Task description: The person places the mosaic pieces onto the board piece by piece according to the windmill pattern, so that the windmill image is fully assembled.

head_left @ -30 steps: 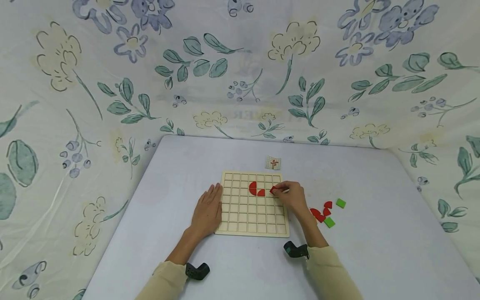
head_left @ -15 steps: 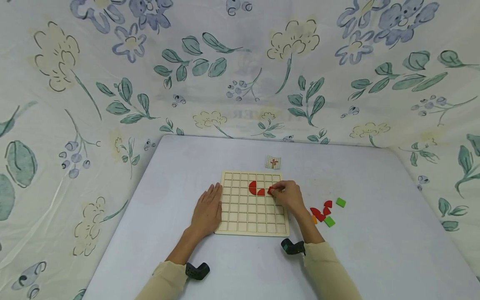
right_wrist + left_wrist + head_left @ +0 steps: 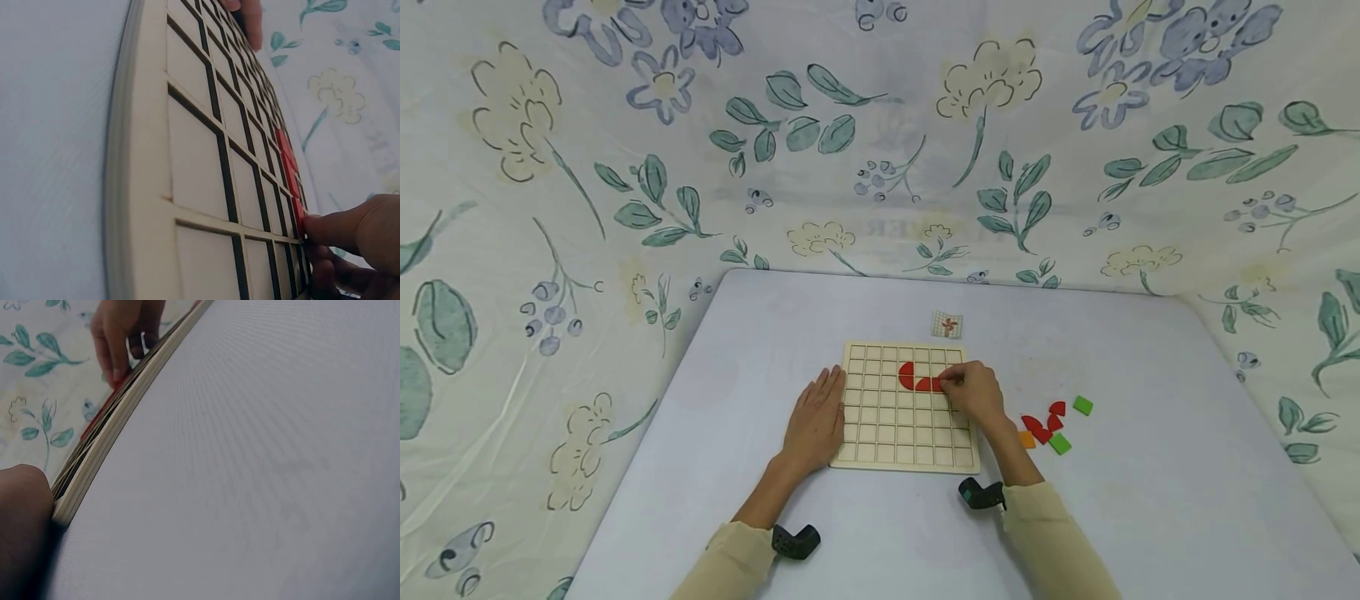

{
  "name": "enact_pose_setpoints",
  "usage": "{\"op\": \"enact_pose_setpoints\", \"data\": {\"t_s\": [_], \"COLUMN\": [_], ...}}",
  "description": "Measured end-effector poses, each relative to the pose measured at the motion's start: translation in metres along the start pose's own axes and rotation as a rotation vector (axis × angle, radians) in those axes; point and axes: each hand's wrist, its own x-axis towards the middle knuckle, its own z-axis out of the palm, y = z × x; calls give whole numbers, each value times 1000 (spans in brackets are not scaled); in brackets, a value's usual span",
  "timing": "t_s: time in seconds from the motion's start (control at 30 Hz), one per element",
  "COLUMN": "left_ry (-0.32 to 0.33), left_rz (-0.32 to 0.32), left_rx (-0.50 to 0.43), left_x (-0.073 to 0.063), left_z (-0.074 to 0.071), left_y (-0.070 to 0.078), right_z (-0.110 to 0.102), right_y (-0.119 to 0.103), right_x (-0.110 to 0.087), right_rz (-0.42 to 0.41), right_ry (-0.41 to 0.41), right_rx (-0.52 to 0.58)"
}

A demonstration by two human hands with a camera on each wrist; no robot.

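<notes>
A wooden grid board (image 3: 887,433) lies on the table. My left hand (image 3: 816,425) rests flat with straight fingers along the board's left edge. My right hand (image 3: 976,392) pinches a small red tile (image 3: 936,384) at a cell in the upper right of the grid, and the fingers partly cover it. Seen from the right wrist, the thumb meets the red tile (image 3: 299,215) at the end of a red row. Directly left of it sits a red quarter-circle tile (image 3: 923,385), and two more red quarter-circle tiles (image 3: 907,376) stand one above the other.
A small pattern card (image 3: 947,325) lies behind the board. Right of the board are several loose red tiles (image 3: 1040,432), two green square tiles (image 3: 1082,406) and an orange tile (image 3: 1027,439). A floral cloth (image 3: 880,150) hangs behind the table.
My right hand has shifted slightly left with the red tile, which now lies against the neighbouring red quarter-circle. The left hand has stayed in place. More of the orange tile shows.
</notes>
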Motion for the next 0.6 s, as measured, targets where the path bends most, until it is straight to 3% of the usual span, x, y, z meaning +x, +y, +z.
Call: {"op": "enact_pose_setpoints", "data": {"t_s": [0.6], "left_ry": [6], "left_rz": [-3], "left_rx": [-2], "left_x": [0], "left_z": [1], "left_y": [0], "right_z": [-3], "right_y": [1], "right_x": [-3], "right_rz": [-33], "right_ry": [0], "right_rx": [61]}}
